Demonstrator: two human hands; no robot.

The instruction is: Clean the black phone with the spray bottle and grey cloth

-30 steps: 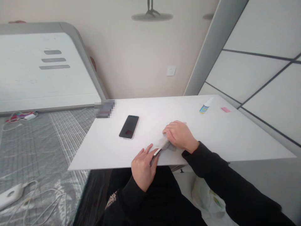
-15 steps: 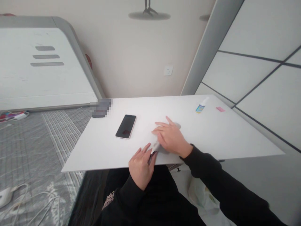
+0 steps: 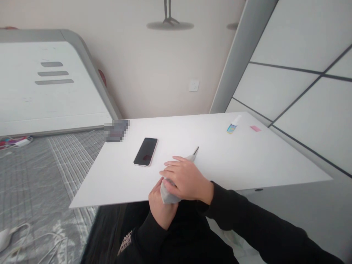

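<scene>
My right hand is closed over a light grey cloth, pressing it down around a slim object. The thin metallic tip of that object sticks out beyond the cloth at the upper right; its kind is not clear. Beneath the cloth, at the table's front edge, my left hand is curled around the lower end. Cloth and right hand cover most of the left fingers and the object's middle. A smartphone lies face up to the left of both hands.
On the white table stand or lie a small bottle with a white nozzle and a pink slip at the far right. A blurred-out dark item is at the far left corner. White cabinet panels border the right side.
My right hand has come down and left, bringing the cloth over my left hand. The slim object's metallic tip now shows at the far end. The camera view has shifted slightly.
</scene>
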